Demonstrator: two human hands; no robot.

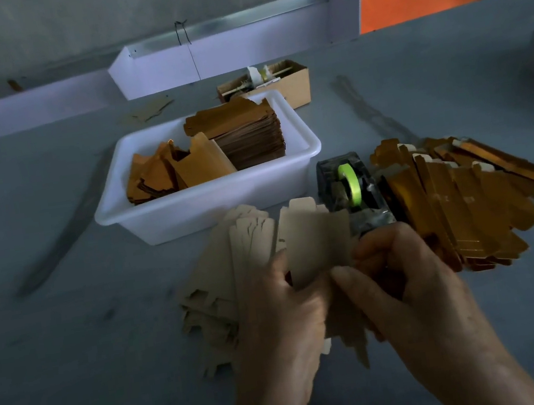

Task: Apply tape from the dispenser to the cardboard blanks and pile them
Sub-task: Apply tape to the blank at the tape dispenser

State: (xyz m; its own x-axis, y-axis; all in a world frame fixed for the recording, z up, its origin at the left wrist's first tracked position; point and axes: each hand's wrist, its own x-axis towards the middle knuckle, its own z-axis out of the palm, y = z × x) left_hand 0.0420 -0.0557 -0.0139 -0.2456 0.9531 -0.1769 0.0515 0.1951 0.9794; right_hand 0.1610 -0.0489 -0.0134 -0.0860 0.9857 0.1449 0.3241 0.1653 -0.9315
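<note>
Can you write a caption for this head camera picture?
Both hands hold a cardboard blank by the tape dispenser.

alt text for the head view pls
Both hands, left hand and right hand, hold a cardboard blank just before a tape dispenser. A gold pile lies right, a white bin behind.

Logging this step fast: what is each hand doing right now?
Left hand: grips the blank.
Right hand: fingers curled at the blank's edge by the dispenser; whether it pinches anything cannot be told.
</note>
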